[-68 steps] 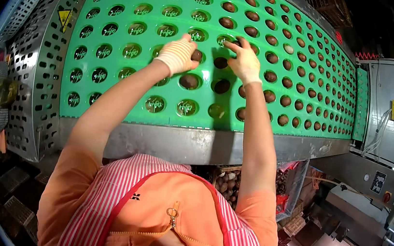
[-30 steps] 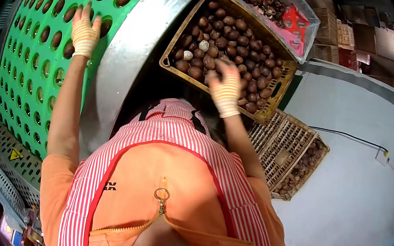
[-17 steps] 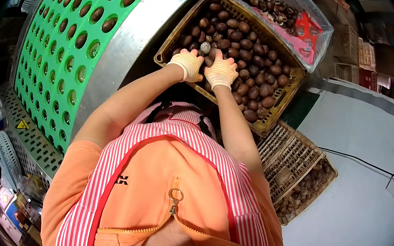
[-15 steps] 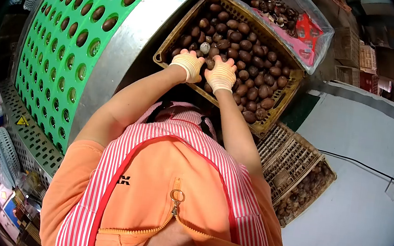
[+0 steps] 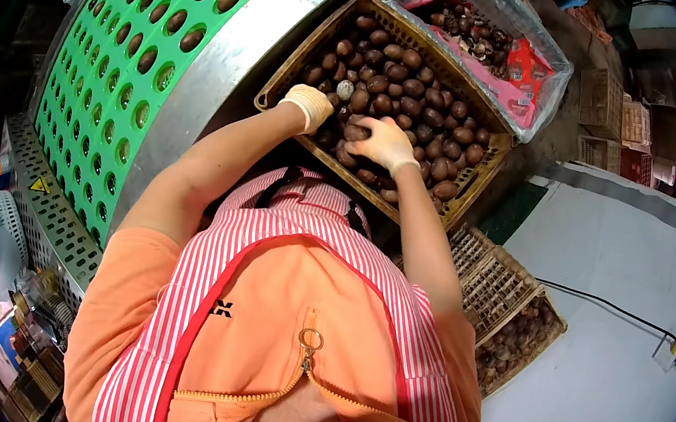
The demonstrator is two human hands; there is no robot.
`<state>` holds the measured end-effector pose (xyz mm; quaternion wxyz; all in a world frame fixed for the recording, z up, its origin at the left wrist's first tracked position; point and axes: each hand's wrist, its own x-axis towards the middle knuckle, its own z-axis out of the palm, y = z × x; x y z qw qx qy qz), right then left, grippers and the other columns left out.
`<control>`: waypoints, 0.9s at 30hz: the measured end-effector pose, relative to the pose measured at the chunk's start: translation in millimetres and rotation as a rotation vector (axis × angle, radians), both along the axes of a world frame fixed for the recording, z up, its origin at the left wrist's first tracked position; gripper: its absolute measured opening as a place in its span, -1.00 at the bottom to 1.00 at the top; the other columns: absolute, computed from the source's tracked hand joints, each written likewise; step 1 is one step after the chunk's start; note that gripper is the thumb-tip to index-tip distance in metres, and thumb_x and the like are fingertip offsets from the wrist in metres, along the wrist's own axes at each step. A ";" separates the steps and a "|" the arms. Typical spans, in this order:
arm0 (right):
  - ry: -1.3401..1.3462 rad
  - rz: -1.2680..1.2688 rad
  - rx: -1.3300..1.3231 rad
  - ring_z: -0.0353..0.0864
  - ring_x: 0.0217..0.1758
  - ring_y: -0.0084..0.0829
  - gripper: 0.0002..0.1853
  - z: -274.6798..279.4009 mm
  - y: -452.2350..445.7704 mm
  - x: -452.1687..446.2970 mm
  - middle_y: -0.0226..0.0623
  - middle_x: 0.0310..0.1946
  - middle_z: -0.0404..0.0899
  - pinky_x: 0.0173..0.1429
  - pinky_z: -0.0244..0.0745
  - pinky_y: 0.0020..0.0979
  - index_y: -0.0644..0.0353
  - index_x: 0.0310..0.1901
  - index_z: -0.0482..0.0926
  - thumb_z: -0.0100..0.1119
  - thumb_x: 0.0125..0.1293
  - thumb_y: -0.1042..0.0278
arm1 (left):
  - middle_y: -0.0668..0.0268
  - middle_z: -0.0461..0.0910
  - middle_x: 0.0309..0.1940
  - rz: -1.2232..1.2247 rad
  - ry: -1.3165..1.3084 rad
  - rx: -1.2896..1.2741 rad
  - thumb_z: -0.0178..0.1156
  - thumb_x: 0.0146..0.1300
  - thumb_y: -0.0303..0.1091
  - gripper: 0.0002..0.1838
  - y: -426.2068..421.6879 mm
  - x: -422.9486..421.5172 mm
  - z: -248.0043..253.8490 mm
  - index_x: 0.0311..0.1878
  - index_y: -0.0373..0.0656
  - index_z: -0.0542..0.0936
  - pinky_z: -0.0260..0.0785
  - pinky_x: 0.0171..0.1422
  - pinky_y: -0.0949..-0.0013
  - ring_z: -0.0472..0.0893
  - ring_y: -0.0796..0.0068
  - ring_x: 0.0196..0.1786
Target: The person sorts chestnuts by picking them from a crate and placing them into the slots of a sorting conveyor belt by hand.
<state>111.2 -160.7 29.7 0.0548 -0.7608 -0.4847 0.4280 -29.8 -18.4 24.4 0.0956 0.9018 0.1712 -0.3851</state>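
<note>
A yellow-brown plastic crate (image 5: 488, 174) in front of me is heaped with dark brown egg-shaped pieces (image 5: 432, 117). Among them lies one pale, whitish piece (image 5: 345, 89). My right hand (image 5: 386, 143), in a pale glove, is over the crate's near side with its fingers curled round a brown egg-shaped piece (image 5: 355, 131). Also gloved, my left hand (image 5: 310, 109) reaches over the crate's near left part. Its fingers point down among the pieces and are mostly hidden, so any hold there cannot be made out.
Left of the crate rises a green panel (image 5: 151, 65) with rows of oval holes, some filled with brown pieces, beside a curved metal edge (image 5: 234, 57). A plastic-lined bin (image 5: 546, 101) with broken brown bits adjoins the crate's far side. Lower right stands another crate (image 5: 492, 283).
My right hand has shifted slightly right and down, turned sideways, and its fingers have closed round a brown egg-shaped piece. My left hand has moved slightly left, its fingers now tucked down.
</note>
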 end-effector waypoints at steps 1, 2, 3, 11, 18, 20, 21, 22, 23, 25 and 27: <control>0.042 -0.071 0.067 0.51 0.23 -0.04 -0.23 -2.4 -15.3 7.6 0.00 0.19 0.46 0.31 0.42 -0.17 -0.10 0.21 0.57 0.43 -0.12 -0.15 | 0.06 0.62 0.00 0.087 -0.101 -0.030 0.34 0.06 -0.26 -0.56 -1.0 -1.6 6.1 0.07 -0.09 0.64 0.51 0.07 0.10 0.64 0.08 0.06; 0.083 -0.141 0.137 0.52 0.22 -0.04 -0.22 -3.0 -29.1 15.8 0.02 0.18 0.47 0.32 0.40 -0.18 -0.06 0.20 0.58 0.45 -0.13 -0.18 | 0.04 0.58 0.05 0.174 -0.203 -0.059 0.36 0.05 -0.22 -0.51 -1.7 -3.9 14.6 0.09 -0.11 0.61 0.50 0.11 0.10 0.61 0.05 0.10; 0.184 -0.282 0.120 0.54 0.21 -0.10 -0.20 5.6 -39.5 22.3 0.00 0.13 0.52 0.33 0.38 -0.22 0.14 0.19 0.57 0.48 -0.09 -0.16 | 0.02 0.54 0.10 0.258 -0.302 -0.088 0.38 0.04 -0.18 -0.46 -0.2 -4.1 18.7 0.12 -0.12 0.59 0.48 0.14 0.09 0.59 0.03 0.13; 0.994 -0.915 0.510 0.63 -0.25 -0.47 -0.54 22.0 -89.2 2.6 -0.31 -0.05 0.63 -0.39 0.51 -0.54 0.19 0.21 0.46 0.11 0.38 0.11 | -0.02 0.55 0.09 0.307 -0.577 -0.369 0.43 -0.08 0.07 -0.23 19.1 65.9 -57.4 0.22 -0.08 0.52 0.41 0.25 0.09 0.51 -0.03 0.23; 1.666 -1.181 0.608 0.59 -0.30 -0.27 -0.40 1.9 -119.8 15.1 -0.25 0.14 0.47 -0.59 0.44 -0.39 -0.10 0.23 0.37 0.16 0.28 -0.25 | 0.00 0.46 0.23 0.272 -0.372 -0.527 0.42 -0.07 0.19 -0.11 3.7 48.5 -69.4 0.38 0.11 0.44 0.32 0.35 0.06 0.43 -0.07 0.31; 1.518 -1.369 0.556 0.56 -0.29 -0.25 -0.41 -1.0 -111.2 17.8 -0.27 0.16 0.44 -0.60 0.38 -0.39 -0.14 0.20 0.40 0.19 0.25 -0.26 | -0.04 0.40 0.29 0.240 -0.269 -0.633 0.41 -0.07 0.15 -0.12 2.2 48.6 -70.9 0.38 0.09 0.44 0.32 0.36 0.06 0.39 -0.07 0.34; 1.562 -1.320 0.570 0.56 -0.27 -0.25 -0.42 1.8 -102.9 17.8 -0.28 0.16 0.44 -0.60 0.36 -0.39 -0.14 0.19 0.41 0.20 0.24 -0.26 | -0.06 0.33 0.35 0.125 -0.185 -0.651 0.41 -0.07 0.13 -0.12 0.9 45.3 -62.9 0.38 0.05 0.44 0.31 0.37 0.06 0.36 -0.06 0.37; 1.608 -1.268 0.575 0.55 -0.26 -0.25 -0.42 5.4 -94.2 17.3 -0.29 0.16 0.45 -0.59 0.34 -0.39 -0.13 0.18 0.42 0.20 0.24 -0.26 | 0.08 0.45 0.33 0.072 -0.222 -0.521 0.43 -0.07 0.13 -0.07 -4.7 38.1 -52.2 0.41 -0.02 0.40 0.28 0.41 0.10 0.42 0.07 0.37; 1.657 -1.214 0.583 0.54 -0.25 -0.25 -0.42 13.7 -79.4 10.2 -0.30 0.16 0.45 -0.59 0.32 -0.40 -0.13 0.17 0.42 0.21 0.23 -0.25 | 0.07 0.46 0.31 0.161 -0.297 -0.585 0.42 -0.08 0.11 -0.07 -3.0 27.4 -42.6 0.40 -0.03 0.41 0.29 0.40 0.11 0.43 0.05 0.36; 1.649 -1.115 0.614 0.52 -0.25 -0.29 -0.50 29.0 -51.7 1.8 -0.37 0.14 0.48 -0.57 0.31 -0.38 -0.13 0.12 0.46 0.11 0.27 -0.22 | -0.10 0.51 0.17 0.352 -0.542 -0.818 0.42 -0.13 0.11 -0.10 9.4 6.6 -29.7 0.35 -0.01 0.47 0.36 0.31 0.07 0.48 -0.09 0.25; 1.491 -1.074 0.626 0.54 -0.24 -0.30 -0.55 46.5 -18.5 -5.8 -0.37 0.10 0.54 -0.56 0.36 -0.34 -0.12 0.09 0.48 -0.04 0.33 -0.19 | 0.02 0.63 -0.04 0.610 -0.830 -0.958 0.41 -0.01 -0.02 -0.28 22.5 -25.5 6.8 0.22 -0.17 0.52 0.45 0.12 0.18 0.59 0.09 0.04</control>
